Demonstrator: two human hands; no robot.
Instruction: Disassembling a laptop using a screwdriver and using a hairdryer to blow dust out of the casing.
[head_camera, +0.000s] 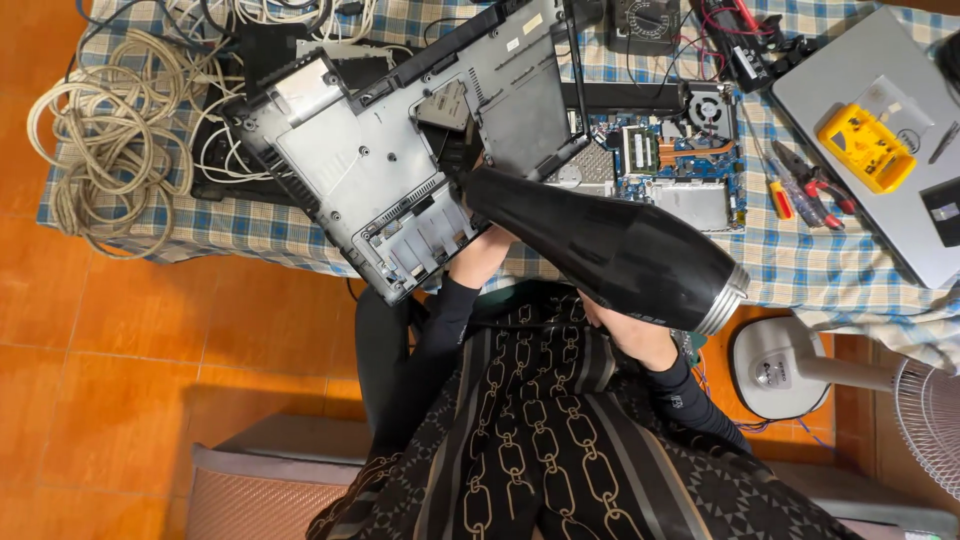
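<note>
My left hand (487, 256) grips the near edge of a grey laptop bottom case (370, 170), which is tilted up over the table. My right hand (632, 338) is closed around the handle of a black hair dryer (610, 250) and is mostly hidden beneath it. The dryer's nozzle points at the middle of the case, right by a black vent area. Its silver rear ring faces back toward me. Behind the dryer, an exposed laptop motherboard (680, 160) with a fan and copper heat pipe lies flat.
The checked tablecloth (800, 260) carries coils of pale cable (110, 140) at left, red-handled pliers (815, 185), and a yellow meter (866, 147) on a closed silver laptop (850, 70). A black meter (645, 20) sits at the back. A floor fan base (780, 365) stands at right.
</note>
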